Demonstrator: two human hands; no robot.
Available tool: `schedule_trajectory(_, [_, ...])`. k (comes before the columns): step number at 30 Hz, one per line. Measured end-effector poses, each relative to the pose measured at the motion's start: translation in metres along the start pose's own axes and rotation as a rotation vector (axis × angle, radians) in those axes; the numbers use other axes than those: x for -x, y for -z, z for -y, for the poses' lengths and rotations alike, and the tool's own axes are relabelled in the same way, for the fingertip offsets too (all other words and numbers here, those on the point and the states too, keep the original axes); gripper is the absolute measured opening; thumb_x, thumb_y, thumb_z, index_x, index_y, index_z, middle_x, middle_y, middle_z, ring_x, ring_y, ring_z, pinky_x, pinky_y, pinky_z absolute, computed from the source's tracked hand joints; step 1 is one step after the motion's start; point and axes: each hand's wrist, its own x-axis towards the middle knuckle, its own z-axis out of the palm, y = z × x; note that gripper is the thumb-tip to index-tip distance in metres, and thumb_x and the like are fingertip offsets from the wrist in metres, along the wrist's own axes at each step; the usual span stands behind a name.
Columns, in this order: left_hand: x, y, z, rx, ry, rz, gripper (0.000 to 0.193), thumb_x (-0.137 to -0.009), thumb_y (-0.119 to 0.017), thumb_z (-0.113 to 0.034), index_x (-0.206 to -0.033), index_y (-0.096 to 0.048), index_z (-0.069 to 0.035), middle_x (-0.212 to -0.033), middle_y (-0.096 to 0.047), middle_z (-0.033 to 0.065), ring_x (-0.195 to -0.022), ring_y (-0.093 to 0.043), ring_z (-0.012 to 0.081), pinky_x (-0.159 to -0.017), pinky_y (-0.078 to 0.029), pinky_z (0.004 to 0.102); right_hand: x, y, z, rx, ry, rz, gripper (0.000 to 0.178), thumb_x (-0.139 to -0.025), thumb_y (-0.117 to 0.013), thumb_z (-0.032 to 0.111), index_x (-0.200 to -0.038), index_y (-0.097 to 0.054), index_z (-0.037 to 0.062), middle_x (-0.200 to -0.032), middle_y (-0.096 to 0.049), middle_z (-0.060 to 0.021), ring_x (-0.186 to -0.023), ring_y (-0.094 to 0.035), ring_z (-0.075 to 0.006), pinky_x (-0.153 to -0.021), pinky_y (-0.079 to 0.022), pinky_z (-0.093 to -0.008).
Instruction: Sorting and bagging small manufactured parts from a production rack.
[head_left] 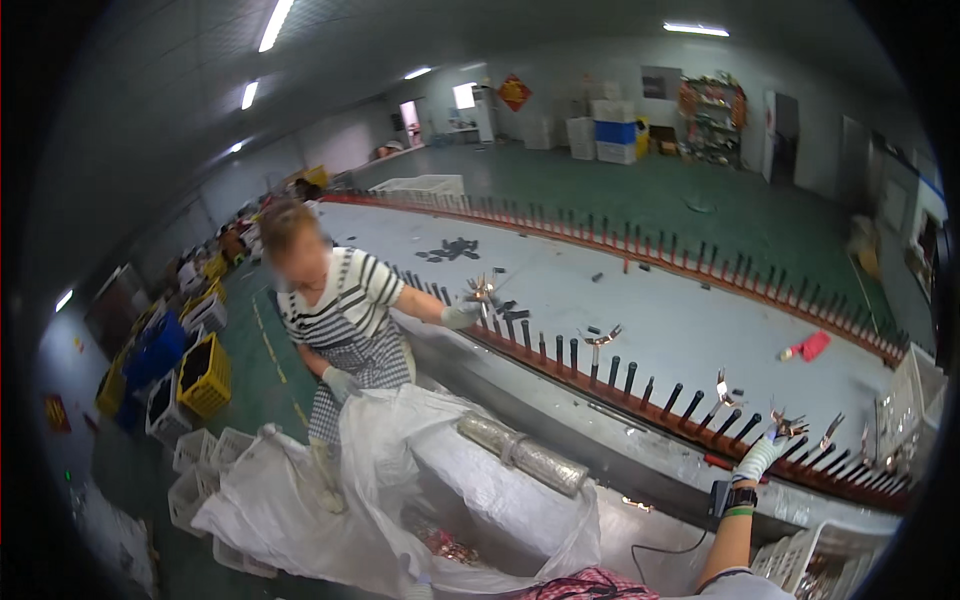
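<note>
My right hand [757, 460], in a white striped glove, reaches over the row of black-sleeved pegs [693, 405] on the near edge of the long table. Its fingers are closed around a small bunch of shiny copper pieces [790, 426]. Other forked copper pieces [722, 388] stand on pegs beside it. Low in the picture, part of my gloved left hand [418, 588] shows against the large white woven sack [385, 470]; its fingers are too hidden to read. Copper bits [448, 546] lie inside the sack's mouth.
A co-worker [345, 320] stands at the left with copper pieces [482, 288] at one gloved hand, the other on the sack. A wrapped cylinder [525, 455] lies across the sack. Black sleeves [455, 249] and a red-handled tool [806, 347] rest on the table [680, 310]. White crates [835, 550] stand lower right.
</note>
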Motion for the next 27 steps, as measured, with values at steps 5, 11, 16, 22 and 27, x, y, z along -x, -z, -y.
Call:
schedule_trajectory(5, [0.005, 0.000, 0.001, -0.557, -0.331, -0.006, 0.038, -0.081, -0.048, 0.004, -0.118, -0.040, -0.002, -0.104, -0.047, 0.0113, -0.089, -0.048, 0.0161, -0.076, -0.045, 0.0251, -0.002, -0.048, -0.026, -0.057, -0.013, 0.042, 0.042, -0.083, -0.053, 0.019, -0.118, -0.043, -0.0023, -0.110, -0.052, -0.0118, -0.092, -0.050, -0.0186, -0.083, -0.038, -0.0274])
schedule_trajectory(11, [0.014, 0.001, 0.001, -0.468, -0.385, -0.027, 0.040, -0.080, -0.052, 0.003, -0.118, -0.041, -0.002, -0.105, -0.048, 0.0124, -0.092, -0.047, 0.0156, -0.081, -0.043, 0.0243, 0.035, -0.053, 0.101, -0.303, 0.171, 0.249, 0.038, -0.081, -0.057, 0.015, -0.114, -0.046, -0.0017, -0.106, -0.053, -0.0072, -0.088, -0.048, -0.0153, -0.082, -0.038, -0.0277])
schedule_trajectory(16, [0.003, 0.003, -0.003, 0.244, -0.001, 0.007, 0.038, -0.080, -0.053, -0.001, -0.116, -0.042, 0.000, -0.107, -0.047, 0.0123, -0.093, -0.047, 0.0159, -0.083, -0.042, 0.0254, 0.164, -0.067, 0.222, -0.604, 0.215, 0.530, 0.036, -0.083, -0.049, 0.010, -0.118, -0.042, 0.0003, -0.101, -0.053, -0.0062, -0.089, -0.049, -0.0126, -0.080, -0.039, -0.0254])
schedule_trajectory(22, [0.003, -0.003, -0.003, -0.572, -0.407, -0.029, 0.040, -0.079, -0.055, -0.005, -0.116, -0.043, 0.005, -0.104, -0.049, 0.0115, -0.091, -0.047, 0.0164, -0.081, -0.041, 0.0261, 0.294, -0.060, 0.225, 0.041, 1.435, 1.511, 0.044, -0.081, -0.050, 0.034, -0.117, -0.044, 0.0082, -0.095, -0.056, -0.0149, -0.086, -0.055, -0.0296, -0.077, -0.044, -0.0377])
schedule_trajectory(27, [-0.032, 0.045, 0.025, -0.517, -0.367, -0.047, 0.056, -0.065, -0.051, 0.012, -0.118, -0.043, -0.004, -0.112, -0.046, 0.0134, -0.096, -0.048, 0.0233, -0.082, -0.042, 0.0296, 0.290, -0.055, 0.155, 0.026, 0.748, 2.012, 0.037, -0.081, -0.049, 0.033, -0.109, -0.052, 0.0091, -0.097, -0.058, -0.0156, -0.091, -0.054, -0.0321, -0.082, -0.041, -0.0366])
